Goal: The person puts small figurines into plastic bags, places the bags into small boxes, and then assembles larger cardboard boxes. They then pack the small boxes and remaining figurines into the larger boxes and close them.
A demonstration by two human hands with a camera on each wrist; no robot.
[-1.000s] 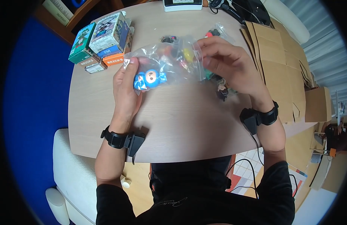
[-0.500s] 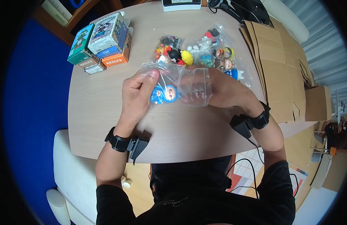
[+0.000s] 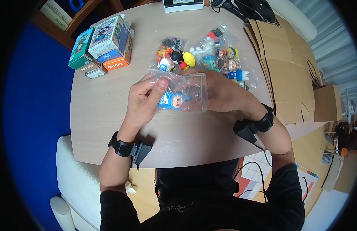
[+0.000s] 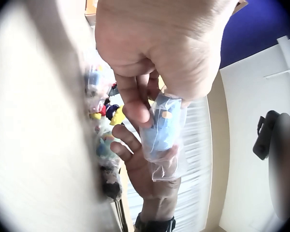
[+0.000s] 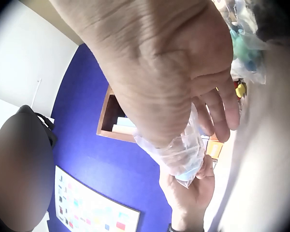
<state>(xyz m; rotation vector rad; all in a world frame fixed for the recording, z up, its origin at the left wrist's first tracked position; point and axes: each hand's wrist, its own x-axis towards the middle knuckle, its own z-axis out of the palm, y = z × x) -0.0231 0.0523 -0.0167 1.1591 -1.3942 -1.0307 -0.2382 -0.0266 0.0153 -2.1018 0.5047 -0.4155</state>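
Note:
My left hand (image 3: 140,102) pinches the left side of a clear plastic bag (image 3: 199,86), its thumb on the front. A small blue figure (image 3: 165,101) with a pale face lies inside, beside that thumb. My right hand (image 3: 232,92) is at the bag's other end, partly behind the plastic. In the left wrist view, the blue figure (image 4: 159,133) hangs in the bag below my left hand (image 4: 159,43). In the right wrist view, the fingers of my right hand (image 5: 159,72) extend loosely past the bag (image 5: 176,150); its thumb tip is hidden.
Several bagged figures (image 3: 211,54) lie beyond my hands. Small printed boxes (image 3: 107,36) are stacked at the back left. Flattened cardboard (image 3: 282,65) lies along the right side, and a white device (image 3: 183,5) stands at the back edge.
Both hands have come nearer the table's front middle with the bag, uncovering the other figures. My right hand has moved from the bag's edge to partly behind it.

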